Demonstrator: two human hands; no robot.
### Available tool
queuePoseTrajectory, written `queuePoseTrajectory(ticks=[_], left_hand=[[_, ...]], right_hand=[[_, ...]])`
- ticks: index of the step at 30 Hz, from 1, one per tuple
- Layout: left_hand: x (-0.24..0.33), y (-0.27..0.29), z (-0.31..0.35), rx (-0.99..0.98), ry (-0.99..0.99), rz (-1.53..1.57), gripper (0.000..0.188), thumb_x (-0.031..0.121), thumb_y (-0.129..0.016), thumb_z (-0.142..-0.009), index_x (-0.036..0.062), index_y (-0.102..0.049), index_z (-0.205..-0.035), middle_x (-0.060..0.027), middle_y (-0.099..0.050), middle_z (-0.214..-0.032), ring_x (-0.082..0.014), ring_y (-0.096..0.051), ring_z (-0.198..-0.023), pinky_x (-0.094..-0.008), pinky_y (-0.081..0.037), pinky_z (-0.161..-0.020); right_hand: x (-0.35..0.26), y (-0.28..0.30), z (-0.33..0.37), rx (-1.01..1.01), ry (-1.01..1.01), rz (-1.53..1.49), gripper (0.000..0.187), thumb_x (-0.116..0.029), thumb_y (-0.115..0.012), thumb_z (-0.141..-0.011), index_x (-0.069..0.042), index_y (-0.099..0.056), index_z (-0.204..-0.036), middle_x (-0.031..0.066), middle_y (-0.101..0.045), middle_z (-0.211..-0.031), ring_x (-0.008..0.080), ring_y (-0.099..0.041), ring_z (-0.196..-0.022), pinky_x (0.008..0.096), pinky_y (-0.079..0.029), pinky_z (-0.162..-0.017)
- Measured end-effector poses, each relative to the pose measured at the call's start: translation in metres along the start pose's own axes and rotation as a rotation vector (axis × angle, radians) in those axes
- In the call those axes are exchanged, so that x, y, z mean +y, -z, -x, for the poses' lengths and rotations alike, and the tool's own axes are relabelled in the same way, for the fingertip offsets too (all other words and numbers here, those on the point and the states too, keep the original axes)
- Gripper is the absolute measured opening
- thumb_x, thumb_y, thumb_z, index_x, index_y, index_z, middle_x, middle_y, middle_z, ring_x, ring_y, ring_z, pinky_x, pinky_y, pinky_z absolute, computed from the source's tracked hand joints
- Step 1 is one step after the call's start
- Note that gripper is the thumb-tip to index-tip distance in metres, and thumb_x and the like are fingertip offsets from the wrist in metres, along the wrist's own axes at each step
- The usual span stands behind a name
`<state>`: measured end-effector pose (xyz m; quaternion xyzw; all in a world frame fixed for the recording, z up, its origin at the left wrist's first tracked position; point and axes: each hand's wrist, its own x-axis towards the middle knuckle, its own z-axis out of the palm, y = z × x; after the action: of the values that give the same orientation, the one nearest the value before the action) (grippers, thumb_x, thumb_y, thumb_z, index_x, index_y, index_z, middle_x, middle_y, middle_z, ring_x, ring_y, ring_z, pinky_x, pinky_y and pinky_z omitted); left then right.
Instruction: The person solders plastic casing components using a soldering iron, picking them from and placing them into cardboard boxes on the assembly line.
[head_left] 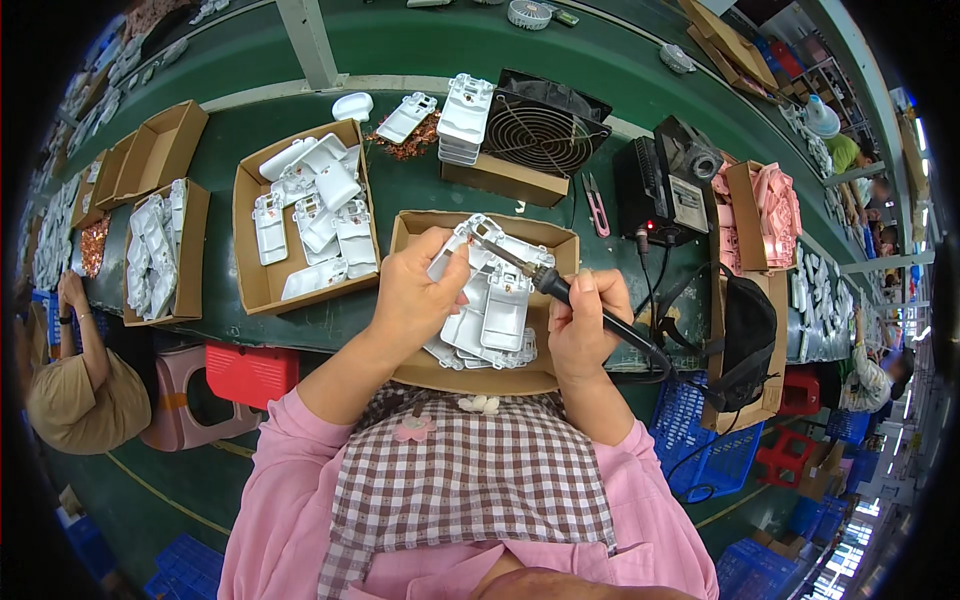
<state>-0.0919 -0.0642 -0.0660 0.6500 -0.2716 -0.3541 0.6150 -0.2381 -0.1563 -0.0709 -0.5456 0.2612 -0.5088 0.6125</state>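
In my left hand a white plastic housing is pinched between thumb and fingers. My right hand is closed round the dark handle of a soldering iron. The iron's metal tip reaches left to the upper end of the held housing, close to my left fingertips; whether it touches cannot be made out. Both hands are over a shallow cardboard box, where more white plastic housings lie in a loose pile.
Left stands another cardboard box of white housings. Behind are a stack of housings, a black fan and copper-coloured bits. Pink-handled tweezers and a black soldering station are on the right, near pink parts. A co-worker sits left.
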Motion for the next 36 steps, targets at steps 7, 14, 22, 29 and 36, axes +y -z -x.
queuePoseTrajectory(ticks=[7, 14, 22, 29, 36], left_hand=[[-0.001, 0.002, -0.002, -0.016, -0.003, -0.029, 0.013, 0.011, -0.053, -0.092, 0.0010, -0.061, -0.096, -0.0016, -0.061, -0.071, -0.0051, -0.055, -0.053, -0.0193, -0.044, -0.044], [-0.002, 0.004, 0.000, 0.007, -0.021, -0.033, 0.013, 0.013, -0.056, -0.090, 0.0008, -0.060, -0.093, -0.0032, -0.060, -0.067, -0.0080, -0.059, -0.052, -0.0225, -0.047, -0.044], [-0.009, 0.007, 0.008, 0.077, -0.372, -0.538, 0.021, 0.017, -0.065, -0.084, 0.0021, -0.059, -0.097, -0.0116, -0.061, -0.070, -0.0223, -0.058, -0.058, -0.0302, -0.046, -0.054], [0.019, 0.068, -0.010, 0.430, -0.546, -0.935, 0.032, 0.029, -0.066, -0.083, 0.0037, -0.059, -0.102, -0.0131, -0.060, -0.089, -0.0306, -0.059, -0.081, -0.0394, -0.049, -0.068], [0.008, 0.139, -0.064, -0.006, -0.280, -1.127, 0.050, 0.045, -0.062, -0.084, 0.0140, -0.055, -0.124, -0.0216, -0.047, -0.119, -0.0374, -0.049, -0.112, -0.0418, -0.042, -0.094]], right_hand=[[0.001, 0.000, -0.001, -0.023, -0.007, -0.003, 0.017, -0.010, -0.054, -0.089, -0.003, -0.047, -0.075, 0.0037, -0.051, -0.061, 0.0060, -0.040, -0.041, 0.0198, -0.033, -0.036], [0.001, -0.003, 0.001, 0.021, -0.037, -0.014, 0.016, -0.010, -0.055, -0.088, -0.005, -0.047, -0.075, 0.0037, -0.051, -0.061, 0.0062, -0.040, -0.042, 0.0197, -0.033, -0.036], [-0.003, 0.002, -0.001, 0.087, 0.077, -0.170, 0.019, -0.013, -0.051, -0.089, -0.005, -0.043, -0.075, 0.0026, -0.046, -0.058, 0.0054, -0.035, -0.042, 0.0193, -0.030, -0.038], [-0.004, 0.003, -0.004, 0.070, 0.059, -0.154, 0.019, -0.013, -0.052, -0.089, -0.005, -0.042, -0.074, 0.0036, -0.046, -0.059, 0.0066, -0.036, -0.042, 0.0200, -0.029, -0.038], [-0.002, 0.003, -0.001, 0.052, 0.024, -0.191, 0.018, -0.011, -0.053, -0.089, -0.004, -0.045, -0.074, 0.0028, -0.046, -0.061, 0.0056, -0.036, -0.045, 0.0191, -0.027, -0.040]])
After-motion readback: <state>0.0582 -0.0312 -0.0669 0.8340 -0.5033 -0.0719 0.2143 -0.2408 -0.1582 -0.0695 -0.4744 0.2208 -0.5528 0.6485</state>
